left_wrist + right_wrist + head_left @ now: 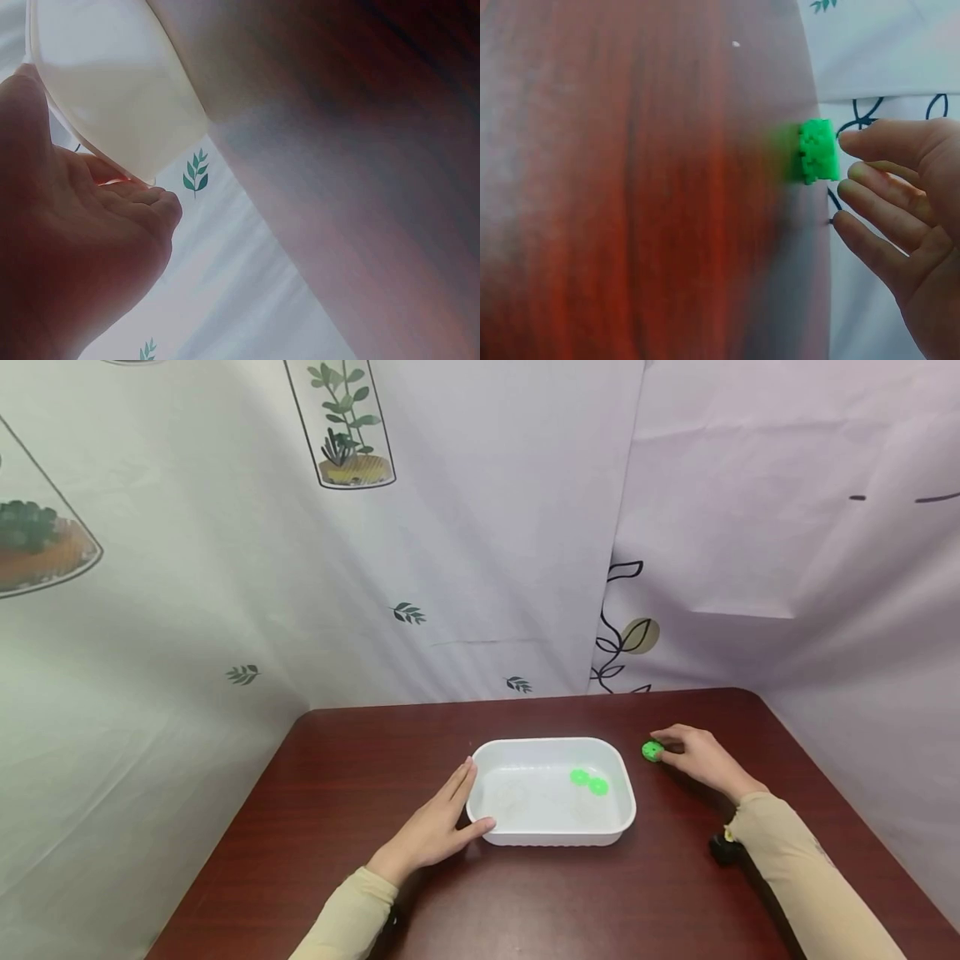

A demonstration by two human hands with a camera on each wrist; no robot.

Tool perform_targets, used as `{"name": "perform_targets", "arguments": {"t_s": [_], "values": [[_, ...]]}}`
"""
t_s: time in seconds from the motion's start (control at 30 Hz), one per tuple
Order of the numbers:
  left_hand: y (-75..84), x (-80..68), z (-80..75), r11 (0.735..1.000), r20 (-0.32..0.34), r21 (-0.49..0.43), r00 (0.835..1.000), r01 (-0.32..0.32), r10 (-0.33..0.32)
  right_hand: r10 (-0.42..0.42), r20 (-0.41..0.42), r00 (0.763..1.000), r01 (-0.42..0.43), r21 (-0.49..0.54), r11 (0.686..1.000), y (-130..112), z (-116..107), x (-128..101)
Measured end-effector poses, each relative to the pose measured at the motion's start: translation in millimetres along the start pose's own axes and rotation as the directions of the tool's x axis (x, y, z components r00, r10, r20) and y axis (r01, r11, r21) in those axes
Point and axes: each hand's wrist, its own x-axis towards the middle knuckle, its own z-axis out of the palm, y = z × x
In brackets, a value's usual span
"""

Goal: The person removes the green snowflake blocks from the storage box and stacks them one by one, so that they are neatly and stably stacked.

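Note:
A white rectangular tray (525, 839) stands on the table, with two flat green notched discs (580, 777) inside toward its right. My left hand (431, 831) rests at the tray's left side, fingers straight along the rim and thumb over the near left corner. The left wrist view shows the tray wall (120, 97) beside that hand. To the right of the tray is a small stack of green notched discs (820, 151). My right hand (701, 758) is over this stack, with thumb and fingers spread and fingertips close to its top.
The dark reddish-brown table (360, 760) meets a pale hanging cloth (487, 568) with plant prints along its back and sides. A black device (724, 848) is at the right wrist, under the sleeve.

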Motion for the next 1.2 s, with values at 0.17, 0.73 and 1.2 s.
{"name": "perform_targets", "arguments": {"t_s": [0.17,0.73,1.2], "values": [[1.3,-0.8,-1.6,1.000,0.009,0.000,1.000,0.003,-0.003,-0.007,-0.011,1.000,0.007,-0.011,1.000,-7,-8,2],[2.2,-4.3,-0.8,1.000,0.005,0.003,1.000,0.015,-0.015,-0.117,-0.030,0.993,0.114,-0.086,0.990,-63,-52,35],[2.6,-5.9,0.0,1.000,0.006,0.012,1.000,0.027,-0.028,-0.219,0.084,0.972,0.227,-0.104,0.968,-115,-48,59]]}}
